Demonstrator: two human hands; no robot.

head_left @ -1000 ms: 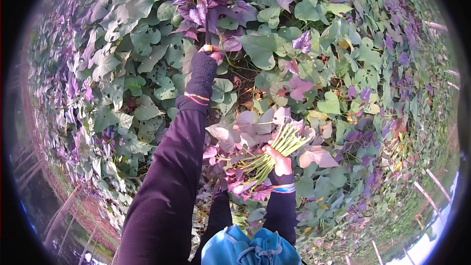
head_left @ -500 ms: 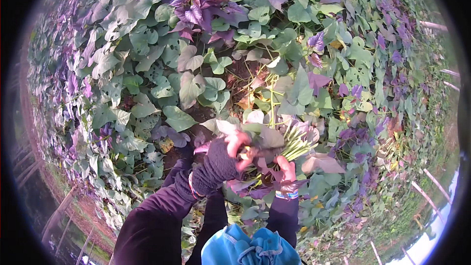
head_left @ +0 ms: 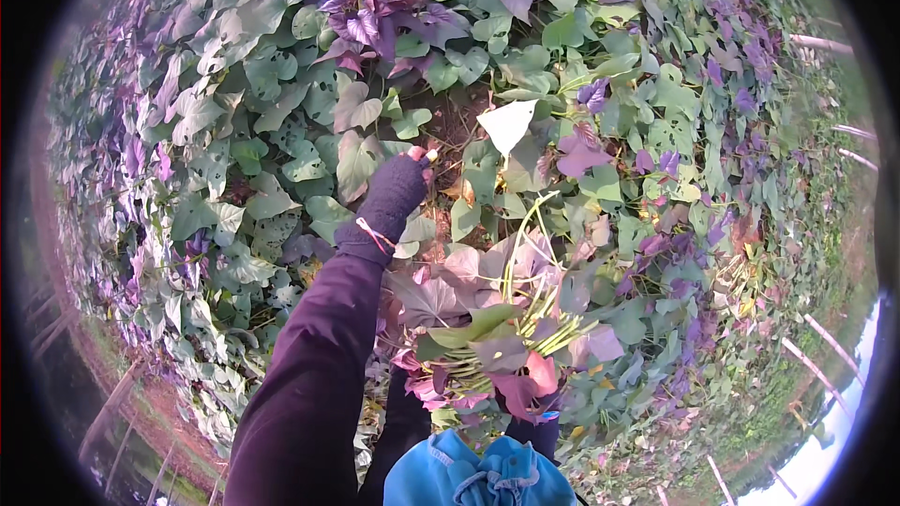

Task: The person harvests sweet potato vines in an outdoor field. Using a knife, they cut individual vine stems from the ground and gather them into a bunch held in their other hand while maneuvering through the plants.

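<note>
My left hand (head_left: 401,186), in a dark knit glove with bare fingertips, reaches into the vines by a patch of brown soil. Its fingers are closed, and what they pinch is too small to make out. Nearer to me, a bunch of leafy sweet potato cuttings (head_left: 502,347), with pale green stems and green and purple leaves, rests in my right hand (head_left: 541,373). Leaves cover most of that hand, with only part of the fingers showing. A bright, sunlit leaf (head_left: 507,126) stands just right of my left hand.
Dense green and purple sweet potato vines (head_left: 272,94) spread all around, some leaves full of holes. Blue gathered cloth (head_left: 478,473) fills the bottom middle. Thin poles (head_left: 817,375) stand at the right rim, with others at the left.
My left hand has left the bunch and moved forward into the vines. My right hand has drawn the bunch slightly nearer to me, and its leaves now hide more of that hand.
</note>
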